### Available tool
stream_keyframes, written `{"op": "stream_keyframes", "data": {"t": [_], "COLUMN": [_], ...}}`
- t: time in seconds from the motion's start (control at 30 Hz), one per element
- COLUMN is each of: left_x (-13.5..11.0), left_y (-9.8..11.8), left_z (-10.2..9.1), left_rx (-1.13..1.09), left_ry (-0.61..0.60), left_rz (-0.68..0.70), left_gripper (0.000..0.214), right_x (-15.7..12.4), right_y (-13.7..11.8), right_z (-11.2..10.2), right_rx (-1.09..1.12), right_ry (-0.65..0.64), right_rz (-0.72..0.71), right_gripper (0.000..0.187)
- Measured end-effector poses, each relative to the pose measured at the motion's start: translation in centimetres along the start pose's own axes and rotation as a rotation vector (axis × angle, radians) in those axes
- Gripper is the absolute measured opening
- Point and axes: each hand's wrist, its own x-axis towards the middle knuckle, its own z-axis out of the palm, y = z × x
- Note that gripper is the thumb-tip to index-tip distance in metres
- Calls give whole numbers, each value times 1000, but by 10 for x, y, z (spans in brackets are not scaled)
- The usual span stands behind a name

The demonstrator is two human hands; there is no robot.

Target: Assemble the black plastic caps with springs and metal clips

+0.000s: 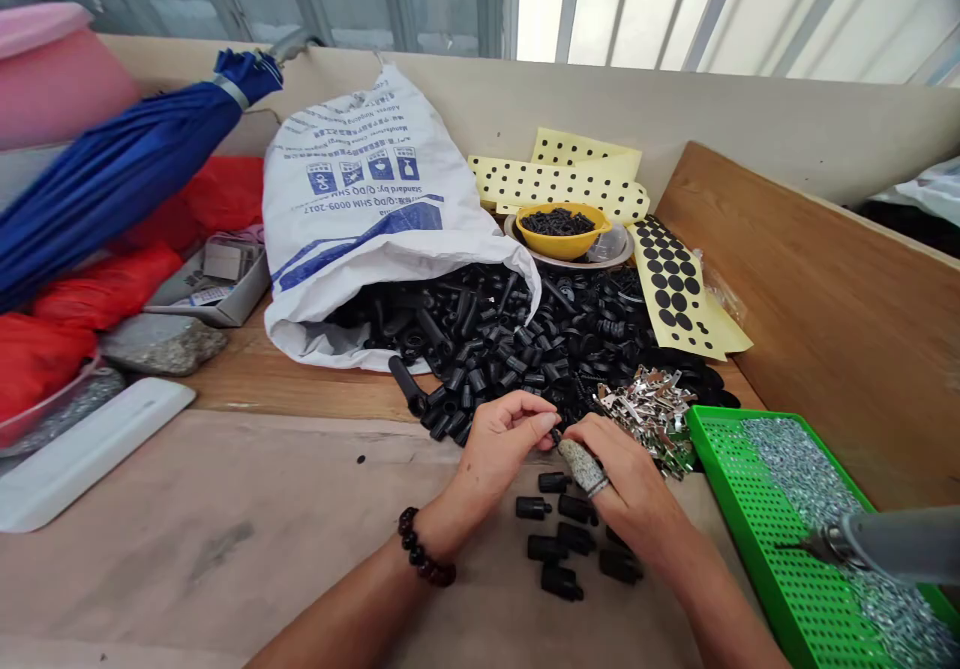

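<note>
My left hand, with a dark bead bracelet on its wrist, pinches a tiny black part between thumb and fingertips. Against the same part press the closed fingers of my right hand, whose thumb wears a speckled cover. Most of the small part is hidden by the fingers. Under my hands several black cylindrical pieces lie in loose rows on the brown table cover. Just beyond my fingertips spreads a heap of black plastic parts, beside a pile of shiny metal clips.
A white sack spills black parts at the back. A yellow bowl and dotted yellow sheets stand behind the heap. At right, a powered driver overhangs a green tray of screws. A blue umbrella lies left.
</note>
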Motion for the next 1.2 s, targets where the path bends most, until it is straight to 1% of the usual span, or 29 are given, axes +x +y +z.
{"op": "stream_keyframes", "data": {"t": [0.17, 0.23, 0.3, 0.37, 0.4, 0.47, 0.5, 0.53, 0.57, 0.6, 0.7, 0.8, 0.97, 1.07, 1.13, 1.2], "left_x": [-6, -8, -12, -17, -21, -28, -31, -34, -36, -37, -34, -27, -14, -7, -5, -5], "left_y": [-5, -7, -7, -8, -8, -12, -15, -18, -21, -24, -29, -28, -17, -13, -14, -17], "left_z": [1, -3, -12, -26, -34, -49, -55, -60, -63, -65, -65, -59, -35, -24, -24, -28], "left_rx": [-18, 2, 83, 289, 456, 826, 986, 1118, 1222, 1301, 1441, 1500, 1577, 1637, 1608, 1480], "left_ry": [72, 72, 45, -8, -44, -206, -279, -327, -351, -350, -299, -276, -140, -102, -105, -129], "left_rz": [30, 42, 79, 174, 252, 431, 498, 534, 561, 579, 629, 646, 617, 582, 583, 613], "left_gripper": [14, 15, 17, 21, 22, 24, 26, 28, 29, 30, 26, 20, 13, 12, 12, 8], "right_x": [-2, -2, -2, -3, -4, -6, -7, -8, -9, -9, -9, -9, -10, -12, -14, -16], "right_y": [-6, -6, -5, -2, 0, 3, 4, 4, 4, 3, 0, 0, 1, 1, 1, 2], "right_z": [17, 20, 18, 10, 6, -2, -4, -4, -4, -2, 4, 8, 9, 9, 8, 8], "right_rx": [27, -2, -23, -20, -14, -6, -5, -8, -14, -23, -46, -50, -49, -47, -48, -59], "right_ry": [57, 111, 158, 182, 185, 170, 152, 131, 112, 100, 84, 88, 85, 76, 68, 51], "right_rz": [-40, -60, -41, 6, 33, 76, 90, 99, 100, 90, 47, 37, 43, 30, 29, 25], "right_gripper": [15, 14, 15, 15, 15, 14, 13, 13, 14, 14, 16, 17, 16, 16, 17, 18]}}
